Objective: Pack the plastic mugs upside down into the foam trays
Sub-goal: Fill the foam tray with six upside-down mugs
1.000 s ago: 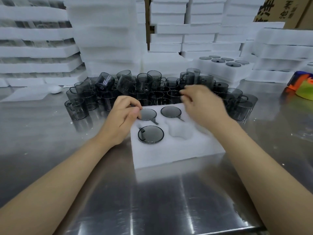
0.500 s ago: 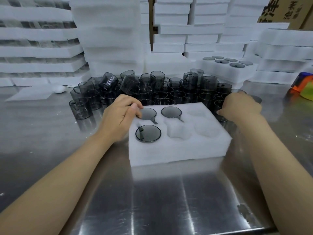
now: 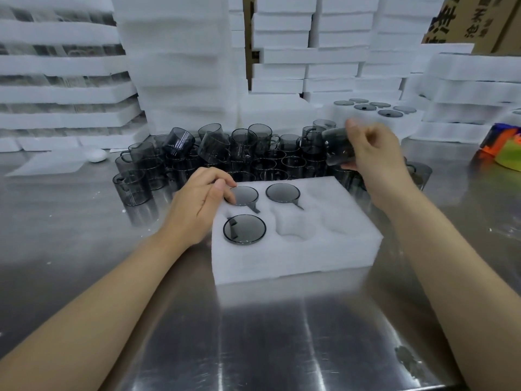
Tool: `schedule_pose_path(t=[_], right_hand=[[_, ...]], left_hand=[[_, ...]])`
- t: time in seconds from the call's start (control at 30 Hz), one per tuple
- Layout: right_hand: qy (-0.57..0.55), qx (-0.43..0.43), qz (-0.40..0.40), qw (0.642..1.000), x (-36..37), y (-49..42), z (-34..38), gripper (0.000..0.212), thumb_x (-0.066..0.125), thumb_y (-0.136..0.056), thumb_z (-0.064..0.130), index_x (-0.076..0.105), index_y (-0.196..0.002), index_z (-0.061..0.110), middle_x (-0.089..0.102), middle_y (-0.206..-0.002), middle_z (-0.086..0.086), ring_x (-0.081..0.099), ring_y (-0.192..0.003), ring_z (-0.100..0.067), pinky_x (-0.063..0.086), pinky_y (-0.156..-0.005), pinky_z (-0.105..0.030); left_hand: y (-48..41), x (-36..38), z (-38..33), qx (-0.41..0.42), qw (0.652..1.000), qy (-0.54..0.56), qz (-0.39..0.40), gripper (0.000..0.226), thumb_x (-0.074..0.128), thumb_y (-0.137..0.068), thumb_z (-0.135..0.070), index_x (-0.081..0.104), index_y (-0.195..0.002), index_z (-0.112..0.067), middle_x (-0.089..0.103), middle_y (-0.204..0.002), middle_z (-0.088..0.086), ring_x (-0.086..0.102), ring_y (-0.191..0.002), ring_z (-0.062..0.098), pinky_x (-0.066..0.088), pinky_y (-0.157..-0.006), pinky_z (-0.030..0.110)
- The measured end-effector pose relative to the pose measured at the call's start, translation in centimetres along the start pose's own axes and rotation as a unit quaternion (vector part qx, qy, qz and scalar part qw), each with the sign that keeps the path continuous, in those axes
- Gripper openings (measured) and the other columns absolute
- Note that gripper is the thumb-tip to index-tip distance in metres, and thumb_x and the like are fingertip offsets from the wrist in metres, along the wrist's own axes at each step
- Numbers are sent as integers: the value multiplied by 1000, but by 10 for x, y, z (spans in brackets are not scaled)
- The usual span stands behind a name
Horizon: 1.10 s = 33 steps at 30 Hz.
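Observation:
A white foam tray (image 3: pixel 296 263) lies on the steel table before me. Three smoky grey mugs sit upside down in it: one at the back left (image 3: pixel 244 195), one at the back middle (image 3: pixel 282 192), one at the front left (image 3: pixel 244 229). The other pockets are empty. My left hand (image 3: pixel 197 207) rests on the tray's left edge, its thumb touching the back-left mug. My right hand (image 3: pixel 372 153) holds a grey mug (image 3: pixel 337 149) tilted in the air above the tray's back right corner. A crowd of loose grey mugs (image 3: pixel 242 153) stands behind the tray.
Stacks of white foam trays (image 3: pixel 174 60) fill the back. A filled tray (image 3: pixel 375 108) sits at the back right. A colourful object (image 3: pixel 504 148) lies at the right edge, a small white oval thing (image 3: pixel 97 155) at the left. Cardboard boxes (image 3: pixel 473 21) stand top right.
My right hand went from the tray to the mugs at the right, gripped one and lifted it up. My left hand stayed at the tray's left edge.

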State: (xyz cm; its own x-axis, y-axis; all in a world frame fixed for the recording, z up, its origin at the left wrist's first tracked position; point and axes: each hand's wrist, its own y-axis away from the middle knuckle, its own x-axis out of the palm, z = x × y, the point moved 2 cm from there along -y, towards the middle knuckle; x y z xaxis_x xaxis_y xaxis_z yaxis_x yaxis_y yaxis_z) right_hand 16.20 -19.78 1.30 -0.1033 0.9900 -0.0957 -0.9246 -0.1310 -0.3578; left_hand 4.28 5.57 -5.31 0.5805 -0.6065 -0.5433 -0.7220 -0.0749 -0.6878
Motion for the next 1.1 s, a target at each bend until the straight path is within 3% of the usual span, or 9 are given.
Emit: schedule_pose_path(t=[0.13,0.23,0.37,0.57,0.77,0.9,0.97,1.1], right_hand=[[88,-142,9,986,18,13,3,20,73,-83,33,61,-81,17,68,-76,11,63,-69,3,48,-65,-14],[155,-171,31,973,27,21,-1,19,78,-75,38,63,-80,27,62,-86,18,57,-82,6,41,-71,-7],[186,-169,49,967,29,21,-2,39,82,-71,30,64,-103,20,54,-103,11,52,-94,-1,38,-81,-4],[243,-231,104,936,32,25,0,49,81,-72,14,61,-117,7,48,-120,1,44,-109,-3,23,-90,4],[230,-315,114,914,33,34,6,54,80,-68,4,51,-113,10,52,-111,-2,49,-105,-20,33,-88,-7],[306,-426,95,846,36,40,11,77,83,-68,9,47,-136,7,53,-118,-9,47,-108,-24,43,-93,-31],[322,-464,73,822,37,41,12,72,84,-67,11,53,-132,5,56,-115,-14,50,-103,-27,48,-86,-39],[330,-478,49,812,37,41,13,64,85,-65,13,61,-124,5,59,-111,-15,57,-98,-33,48,-80,-45]], left_hand=[[0,1,1,-10,1000,5,4,47,25,-99,-35,66,-86,-16,63,-94,-11,51,-104,12,35,-87,17],[0,2,0,-9,1000,8,5,48,25,-99,-34,66,-84,-15,62,-95,-11,51,-104,12,35,-88,17],[0,2,1,-15,1000,11,6,48,25,-99,-35,67,-85,-15,63,-95,-10,51,-104,11,35,-89,18],[0,2,2,-20,1000,12,9,49,24,-99,-37,67,-83,-16,62,-97,-11,50,-104,12,36,-88,19],[0,2,1,-22,1000,10,9,50,24,-98,-37,67,-84,-14,62,-97,-10,50,-104,10,34,-89,16],[1,2,1,-21,1000,16,7,48,25,-98,-36,66,-86,-14,62,-93,-11,50,-103,10,34,-89,16],[0,3,1,-21,1000,20,5,47,25,-98,-36,66,-86,-15,63,-91,-13,50,-102,10,34,-88,16],[0,2,1,-24,999,22,5,46,26,-98,-36,65,-90,-14,64,-88,-9,50,-101,9,34,-88,16]])
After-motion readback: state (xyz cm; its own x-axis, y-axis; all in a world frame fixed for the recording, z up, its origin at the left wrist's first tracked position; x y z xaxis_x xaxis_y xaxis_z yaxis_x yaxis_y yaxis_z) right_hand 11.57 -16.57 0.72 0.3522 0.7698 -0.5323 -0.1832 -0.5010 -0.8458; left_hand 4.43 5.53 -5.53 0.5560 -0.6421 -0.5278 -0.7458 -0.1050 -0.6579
